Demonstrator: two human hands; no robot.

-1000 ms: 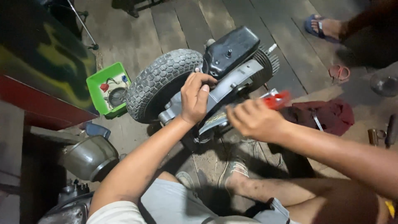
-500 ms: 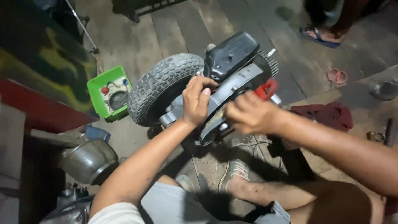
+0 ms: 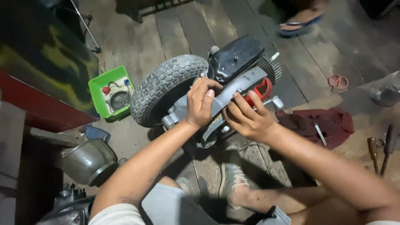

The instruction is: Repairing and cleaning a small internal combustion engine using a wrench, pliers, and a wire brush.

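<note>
A small engine assembly lies on the wooden floor: a knobby tyre [image 3: 164, 85], a black tank [image 3: 235, 58] and a grey metal frame arm [image 3: 243, 85]. My left hand [image 3: 201, 102] grips the grey frame arm next to the tyre, thumb on top. Just right of it, my right hand [image 3: 246, 116] rests on the lower edge of the same frame, fingers spread toward a red part [image 3: 261, 89]. Whether the right hand holds anything is hidden.
A green tray [image 3: 109, 92] of small parts sits left of the tyre. A metal pot [image 3: 88, 161] stands at lower left. A dark red cloth [image 3: 323, 125] with a wrench, plus screwdrivers [image 3: 380, 150], lie at right. Another person's sandalled foot [image 3: 301, 23] is at the top.
My right hand has moved left from the red part onto the frame beside my left hand. The camera has drawn closer; my left hand keeps its grip.
</note>
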